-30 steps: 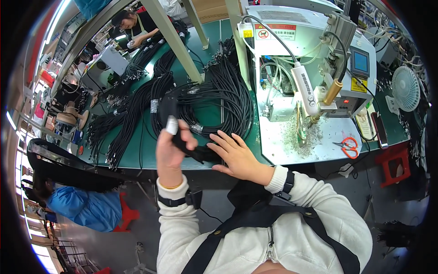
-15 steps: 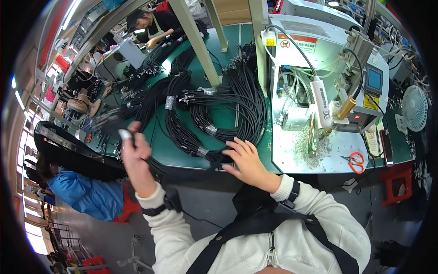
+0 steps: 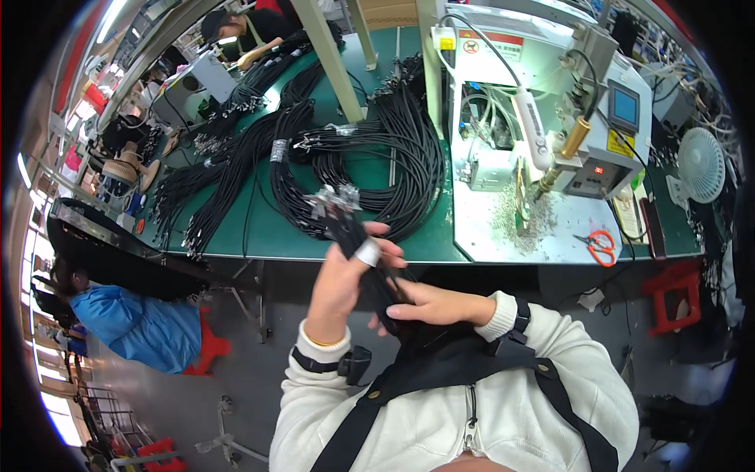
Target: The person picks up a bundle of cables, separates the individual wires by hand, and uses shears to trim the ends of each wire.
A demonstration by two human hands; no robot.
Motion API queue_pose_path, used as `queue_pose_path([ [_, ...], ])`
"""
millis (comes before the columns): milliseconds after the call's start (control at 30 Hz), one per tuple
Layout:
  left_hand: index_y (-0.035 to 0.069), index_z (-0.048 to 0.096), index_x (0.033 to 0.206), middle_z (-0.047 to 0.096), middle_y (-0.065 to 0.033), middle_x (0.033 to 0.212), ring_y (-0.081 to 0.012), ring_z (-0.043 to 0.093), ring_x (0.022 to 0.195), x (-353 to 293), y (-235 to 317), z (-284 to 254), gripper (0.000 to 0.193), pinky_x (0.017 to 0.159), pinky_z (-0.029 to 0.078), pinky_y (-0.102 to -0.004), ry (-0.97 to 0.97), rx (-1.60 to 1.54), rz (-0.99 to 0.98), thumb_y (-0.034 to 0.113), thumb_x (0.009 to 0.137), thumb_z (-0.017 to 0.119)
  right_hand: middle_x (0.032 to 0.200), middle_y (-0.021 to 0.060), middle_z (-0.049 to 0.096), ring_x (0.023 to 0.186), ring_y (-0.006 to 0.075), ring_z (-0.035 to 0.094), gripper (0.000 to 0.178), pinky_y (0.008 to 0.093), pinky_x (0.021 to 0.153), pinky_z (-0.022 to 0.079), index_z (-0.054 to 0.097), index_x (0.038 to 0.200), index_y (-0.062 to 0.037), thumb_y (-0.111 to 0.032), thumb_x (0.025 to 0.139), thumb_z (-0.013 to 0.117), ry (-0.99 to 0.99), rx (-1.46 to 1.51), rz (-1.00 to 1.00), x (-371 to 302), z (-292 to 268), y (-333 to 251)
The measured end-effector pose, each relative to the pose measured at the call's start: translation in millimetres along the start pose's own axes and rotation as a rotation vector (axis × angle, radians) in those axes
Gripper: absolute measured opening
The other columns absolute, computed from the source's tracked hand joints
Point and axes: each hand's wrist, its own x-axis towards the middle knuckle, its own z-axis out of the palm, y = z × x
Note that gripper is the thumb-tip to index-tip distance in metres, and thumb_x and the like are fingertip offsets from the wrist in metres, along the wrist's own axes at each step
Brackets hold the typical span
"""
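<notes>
A bundle of black cables (image 3: 346, 230) with silvery ends is held in front of me, over the bench's front edge. My left hand (image 3: 340, 282) is closed round its middle; a white wrap shows on one finger. Lower down, my right hand (image 3: 442, 304) grips the same bundle, its thumb lying across the cables. The bundle's tail disappears against my dark apron (image 3: 440, 363). Behind it on the green bench (image 3: 311, 246) rests a large coil of black cables (image 3: 425, 169), bound in places with clear wrap.
More cable bundles (image 3: 224, 169) lie left on the bench. To the right stands a machine with a white plate (image 3: 487, 236), a brass-coloured cylinder (image 3: 576, 138) and red-handled scissors (image 3: 602, 248). A small fan (image 3: 700, 165) is beyond. Co-workers sit at the far left and left.
My left hand has come from the left to the middle, carrying the cable bundle. My right hand has left the coil, drawn back toward me, and closed on the bundle. The view has shifted slightly.
</notes>
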Motion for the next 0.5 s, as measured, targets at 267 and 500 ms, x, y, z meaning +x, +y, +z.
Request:
queue_pose_path([
  [267,-0.001,0.035,0.12,0.054,-0.0188,0.108,-0.0231,0.052,0.102,-7.0,-41.1,28.7,0.047,0.087,0.042,-0.0318,-0.108,-0.019,0.054,0.008,0.079,0.056,0.087,0.0087,0.058,0.079,0.0119,0.054,0.021,0.0256,0.069,0.044,0.047,0.101,0.0048,-0.01,0.086,0.049,0.55,-0.481,-0.137,-13.8,1.6,6.1],
  [500,-0.004,0.04,0.117,0.053,-0.0187,0.111,-0.0238,0.051,0.104,-21.2,-41.6,9.2,0.04,0.087,0.041,-0.0325,0.186,0.089,0.184,0.004,0.08,0.052,0.08,0.0075,0.061,0.069,0.0108,0.058,0.02,0.0229,0.062,0.046,0.053,0.098,0.0006,-0.015,0.088,0.047,0.621,-0.002,-0.178,-28.9,-5.7,8.7],
])
